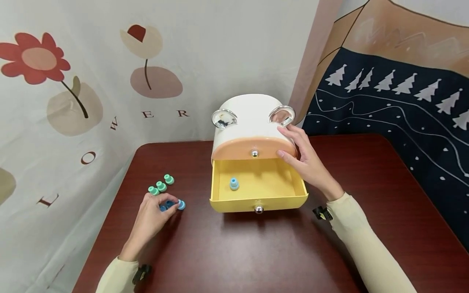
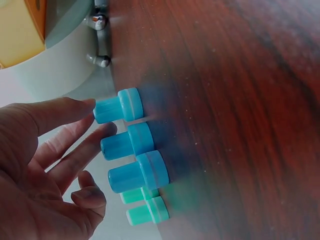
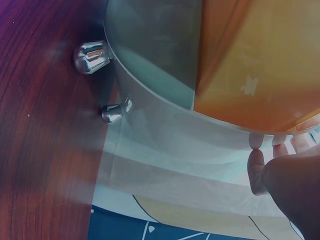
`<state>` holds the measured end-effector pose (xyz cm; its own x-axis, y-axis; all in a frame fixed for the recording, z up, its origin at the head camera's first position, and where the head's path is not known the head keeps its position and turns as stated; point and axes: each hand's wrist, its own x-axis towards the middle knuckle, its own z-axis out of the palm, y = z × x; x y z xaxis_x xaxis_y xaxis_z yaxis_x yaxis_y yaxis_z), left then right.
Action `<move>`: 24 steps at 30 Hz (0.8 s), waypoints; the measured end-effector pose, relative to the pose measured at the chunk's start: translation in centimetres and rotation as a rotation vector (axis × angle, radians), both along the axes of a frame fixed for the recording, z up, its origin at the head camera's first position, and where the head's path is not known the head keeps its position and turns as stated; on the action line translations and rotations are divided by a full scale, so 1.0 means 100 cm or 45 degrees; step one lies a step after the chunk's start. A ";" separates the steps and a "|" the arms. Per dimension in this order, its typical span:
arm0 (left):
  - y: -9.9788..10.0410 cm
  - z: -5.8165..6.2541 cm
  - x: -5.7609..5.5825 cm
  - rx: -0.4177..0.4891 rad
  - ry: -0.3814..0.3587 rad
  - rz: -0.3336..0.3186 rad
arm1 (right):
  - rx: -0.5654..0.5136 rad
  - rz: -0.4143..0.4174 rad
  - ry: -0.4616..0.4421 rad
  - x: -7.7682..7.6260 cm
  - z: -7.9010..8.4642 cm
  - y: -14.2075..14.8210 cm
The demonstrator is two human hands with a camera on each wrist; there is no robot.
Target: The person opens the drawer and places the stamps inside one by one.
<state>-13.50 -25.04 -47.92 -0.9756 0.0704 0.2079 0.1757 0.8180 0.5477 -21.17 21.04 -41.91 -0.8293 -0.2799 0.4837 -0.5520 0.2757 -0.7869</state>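
My left hand point(image 1: 152, 215) pinches a light blue stepped peg point(image 2: 120, 107) between thumb and fingers, low at the table. Two darker blue pegs point(image 2: 132, 172) stand right beside it, partly hidden by the fingers in the head view. Three green pegs point(image 1: 161, 186) stand in a slanting row just beyond that hand. My right hand point(image 1: 311, 165) rests on the right side of a small white cabinet point(image 1: 253, 110), thumb on its orange upper drawer front point(image 1: 234, 150). Below, the yellow drawer point(image 1: 264, 202) is pulled out, with one light blue peg point(image 1: 234, 184) inside.
The cabinet stands on a dark red-brown table point(image 1: 271, 252) and has two silvery ear-like rings point(image 1: 224, 119) on top. Each drawer front carries a round metal knob point(image 1: 259, 209). Behind the table hangs a printed cloth point(image 1: 205, 53) with flowers and letters.
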 end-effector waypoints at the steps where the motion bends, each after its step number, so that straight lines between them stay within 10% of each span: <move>1: 0.000 -0.001 0.000 -0.005 0.000 0.003 | 0.001 0.005 0.002 0.000 0.000 0.000; 15: 0.005 0.002 0.001 -0.049 -0.002 0.047 | -0.014 0.019 0.029 -0.001 -0.001 -0.002; 24: 0.014 0.006 0.004 0.040 0.238 0.030 | 0.000 0.005 0.016 0.000 -0.001 -0.001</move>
